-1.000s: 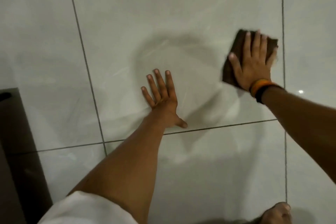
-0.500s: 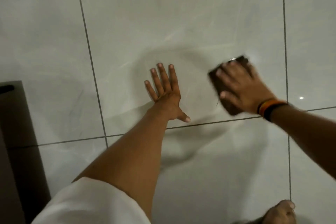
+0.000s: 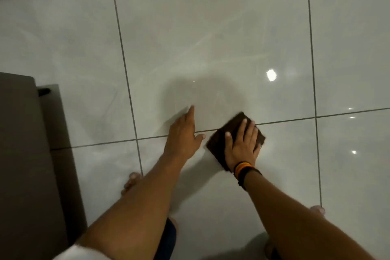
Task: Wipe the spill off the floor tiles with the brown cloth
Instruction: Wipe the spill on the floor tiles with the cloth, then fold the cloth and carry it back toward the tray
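The brown cloth (image 3: pixel 219 141) lies flat on the glossy white floor tiles (image 3: pixel 211 27), across a grout line. My right hand (image 3: pixel 241 145) presses down on it with fingers spread; an orange and black band circles that wrist. My left hand (image 3: pixel 183 131) rests flat on the tile just left of the cloth, fingers together and holding nothing. Above both hands a dull, darker patch (image 3: pixel 202 95) with faint wet streaks marks the tile.
A dark grey cabinet or panel (image 3: pixel 27 164) stands along the left edge. My bare toes (image 3: pixel 132 181) show behind the left forearm and another foot (image 3: pixel 317 210) at the right. Ceiling lights glint off the tiles (image 3: pixel 271 75).
My right hand has dragged the cloth from the far right toward me and leftward, onto the grout line. My left hand shifted closer to it, and the view pulled back.
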{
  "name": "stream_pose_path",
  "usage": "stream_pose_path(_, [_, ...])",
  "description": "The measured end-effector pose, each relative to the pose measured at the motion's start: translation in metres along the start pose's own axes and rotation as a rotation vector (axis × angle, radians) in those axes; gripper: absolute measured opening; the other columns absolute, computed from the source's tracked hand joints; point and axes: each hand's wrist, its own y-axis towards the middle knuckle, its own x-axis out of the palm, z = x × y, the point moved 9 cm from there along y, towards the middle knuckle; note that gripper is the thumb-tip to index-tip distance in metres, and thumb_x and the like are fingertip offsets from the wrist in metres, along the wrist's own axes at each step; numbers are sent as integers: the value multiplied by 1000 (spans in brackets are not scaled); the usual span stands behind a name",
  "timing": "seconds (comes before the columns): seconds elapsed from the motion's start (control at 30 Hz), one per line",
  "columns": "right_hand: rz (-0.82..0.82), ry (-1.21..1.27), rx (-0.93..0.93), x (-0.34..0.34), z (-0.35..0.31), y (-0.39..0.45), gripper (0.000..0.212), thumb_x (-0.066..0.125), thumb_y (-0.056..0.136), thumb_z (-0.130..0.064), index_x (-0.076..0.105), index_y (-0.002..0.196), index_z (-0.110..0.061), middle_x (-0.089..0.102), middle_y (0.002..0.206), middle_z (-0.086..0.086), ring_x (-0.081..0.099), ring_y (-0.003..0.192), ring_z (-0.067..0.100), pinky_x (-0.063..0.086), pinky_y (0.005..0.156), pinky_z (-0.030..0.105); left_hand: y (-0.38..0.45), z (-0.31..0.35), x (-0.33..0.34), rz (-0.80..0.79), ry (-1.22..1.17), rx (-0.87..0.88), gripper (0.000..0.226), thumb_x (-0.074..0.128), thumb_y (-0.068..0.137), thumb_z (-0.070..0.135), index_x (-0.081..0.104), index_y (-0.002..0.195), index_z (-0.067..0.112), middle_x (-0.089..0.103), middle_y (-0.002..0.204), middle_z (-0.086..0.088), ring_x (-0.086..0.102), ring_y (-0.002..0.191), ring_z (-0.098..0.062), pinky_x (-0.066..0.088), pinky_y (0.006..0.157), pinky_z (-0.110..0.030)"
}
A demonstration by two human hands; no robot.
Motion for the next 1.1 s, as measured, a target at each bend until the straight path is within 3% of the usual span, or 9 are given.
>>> stream_pose_path(0.07, [23,201,186,-2,19,-24,79,51,103,-38,11,165,-10,14,173,17,18,159,37,18,129,50,-27,-14,22,-62,-217,-165,88,75,92,36,28,163,16,45,162,-9,46,146,-28,38,120,-41])
stream_pose_path(0.13, [42,446,421,0,42,-40,70,67,95,-20,32,155,-7,41,156,22,46,142,44,39,119,51,-48,-19,50,-136,-363,-314,80,79,88,38,42,155,14,55,152,-10,56,134,-27,46,109,-35])
stream_pose_path(0.23, [-46,588,601,13,66,-47,61,77,86,-18,42,136,-11,60,131,18,65,117,43,54,104,56,-59,-17,77,-84,-467,-441,65,87,78,39,59,131,12,67,130,-11,66,114,-25,55,94,-34])
stream_pose_path(0.4, [-179,617,514,29,86,-25,40,81,80,-26,67,113,-9,74,107,15,71,97,34,61,92,45,-47,-15,93,26,-420,-487,70,90,73,40,55,124,8,66,121,-11,66,112,-31,58,96,-48])
stream_pose_path(0.57, [-228,830,349,2,70,-48,18,79,83,-16,67,95,-23,75,98,4,72,96,29,63,81,41,-67,-23,87,-13,-733,-603,50,88,77,21,69,122,8,74,118,-13,72,107,-30,62,95,-47])
stream_pose_path(0.67, [-240,936,288,-39,37,-86,19,80,83,-8,70,95,-19,78,97,7,76,91,25,63,67,29,-100,-12,43,-26,-856,-559,32,84,79,17,73,109,17,78,113,-11,75,101,-27,63,92,-45])
stream_pose_path(0.77, [-261,934,206,-88,-11,-128,22,83,83,-14,69,99,-15,79,101,10,77,90,24,64,73,29,-143,4,-24,-21,-928,-522,36,84,80,20,71,114,20,77,110,-7,75,97,-22,64,74,-29])
stream_pose_path(0.93, [-320,786,-28,-166,-131,-221,32,77,89,-30,65,116,-19,76,115,9,73,106,29,61,96,48,-239,13,-166,183,-1048,-428,32,83,82,21,72,112,22,79,105,-2,77,94,-18,62,66,-22])
stream_pose_path(1.1, [-446,621,-213,-208,-267,-332,30,75,89,-16,64,117,-16,75,112,12,72,106,35,61,92,58,-355,-14,-312,498,-1098,-386,15,82,84,14,74,92,22,80,104,-10,77,81,-14,61,60,-21])
